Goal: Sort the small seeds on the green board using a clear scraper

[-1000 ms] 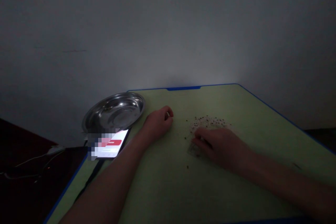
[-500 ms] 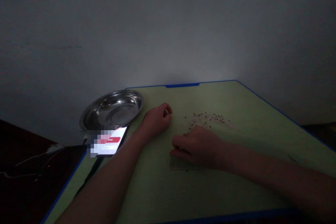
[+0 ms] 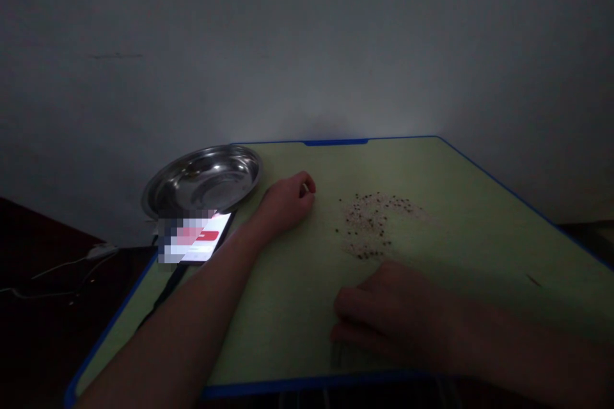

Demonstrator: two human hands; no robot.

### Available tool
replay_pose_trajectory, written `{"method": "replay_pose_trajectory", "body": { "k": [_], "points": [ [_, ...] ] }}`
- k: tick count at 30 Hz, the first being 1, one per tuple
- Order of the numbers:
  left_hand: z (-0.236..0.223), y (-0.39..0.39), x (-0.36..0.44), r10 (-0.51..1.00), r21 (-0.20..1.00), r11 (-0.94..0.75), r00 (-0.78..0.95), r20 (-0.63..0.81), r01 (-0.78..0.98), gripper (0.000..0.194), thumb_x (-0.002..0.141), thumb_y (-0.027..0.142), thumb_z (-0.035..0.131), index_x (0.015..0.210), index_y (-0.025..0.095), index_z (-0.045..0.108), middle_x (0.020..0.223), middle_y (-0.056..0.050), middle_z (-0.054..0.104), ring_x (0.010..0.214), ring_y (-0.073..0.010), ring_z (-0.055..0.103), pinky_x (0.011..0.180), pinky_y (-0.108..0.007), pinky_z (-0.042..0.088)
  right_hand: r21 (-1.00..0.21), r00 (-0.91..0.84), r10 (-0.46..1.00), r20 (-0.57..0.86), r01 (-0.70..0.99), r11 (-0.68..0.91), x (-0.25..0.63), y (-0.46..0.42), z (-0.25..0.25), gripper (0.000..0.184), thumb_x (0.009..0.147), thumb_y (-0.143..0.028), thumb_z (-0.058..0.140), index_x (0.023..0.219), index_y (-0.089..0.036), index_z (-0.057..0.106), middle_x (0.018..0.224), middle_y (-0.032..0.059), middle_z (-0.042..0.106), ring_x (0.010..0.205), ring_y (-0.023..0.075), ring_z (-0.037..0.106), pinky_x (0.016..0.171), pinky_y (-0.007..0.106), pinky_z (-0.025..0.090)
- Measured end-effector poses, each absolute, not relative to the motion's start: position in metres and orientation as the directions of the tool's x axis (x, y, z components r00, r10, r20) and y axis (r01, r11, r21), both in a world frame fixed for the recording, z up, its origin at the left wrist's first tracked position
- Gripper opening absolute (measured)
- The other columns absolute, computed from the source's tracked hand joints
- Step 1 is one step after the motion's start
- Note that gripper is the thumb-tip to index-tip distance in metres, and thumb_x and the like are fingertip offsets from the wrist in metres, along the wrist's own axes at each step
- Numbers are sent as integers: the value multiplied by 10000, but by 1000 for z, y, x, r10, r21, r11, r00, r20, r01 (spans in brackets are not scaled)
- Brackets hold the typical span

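My left hand (image 3: pixel 290 201) rests on the green table (image 3: pixel 278 307), its fingers loosely curled and nothing visible in them. Close to the front edge, my right hand (image 3: pixel 384 313) is closed, its fingers pointing left and slightly blurred. Under its fingers shows the end of a see-through, flat rectangular thing (image 3: pixel 337 353); the hand covers the rest. Beyond the right hand lies a scatter of small pale grains mixed with dark beads or seeds (image 3: pixel 367 220). They spread from the middle of the table toward the right.
At the left edge a shallow steel basin (image 3: pixel 206 182) stands tilted, by a lit phone (image 3: pixel 201 243). A dark strap (image 3: pixel 165 297) runs below the phone. White cables (image 3: pixel 71 268) hang at the far left. A wall (image 3: pixel 307 45) rises behind the table. A thin dark sliver (image 3: pixel 533 280) lies at the right.
My right hand has moved toward me and slightly right with the see-through thing, uncovering more grains and dark bits. My left hand stays in place. The view has tipped down slightly.
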State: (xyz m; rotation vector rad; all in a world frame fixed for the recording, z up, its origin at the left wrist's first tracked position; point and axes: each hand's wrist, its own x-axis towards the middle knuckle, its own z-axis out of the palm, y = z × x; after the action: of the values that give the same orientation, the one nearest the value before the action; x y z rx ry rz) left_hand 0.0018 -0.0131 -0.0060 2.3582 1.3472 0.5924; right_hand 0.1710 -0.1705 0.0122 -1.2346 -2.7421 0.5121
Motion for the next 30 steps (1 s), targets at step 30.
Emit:
{"method": "replay_pose_trajectory", "body": {
  "k": [30],
  "points": [
    [-5, -12, 1, 886, 496, -456, 432, 170, 739, 171, 785, 223, 460, 893, 186, 587, 757, -27, 647, 607, -135, 512, 577, -271, 341, -261, -317, 934, 167, 899, 352, 214, -157, 5, 213, 940, -287, 434, 844, -209, 608, 654, 5, 677, 540, 151, 619, 513, 273, 353]
  ]
}}
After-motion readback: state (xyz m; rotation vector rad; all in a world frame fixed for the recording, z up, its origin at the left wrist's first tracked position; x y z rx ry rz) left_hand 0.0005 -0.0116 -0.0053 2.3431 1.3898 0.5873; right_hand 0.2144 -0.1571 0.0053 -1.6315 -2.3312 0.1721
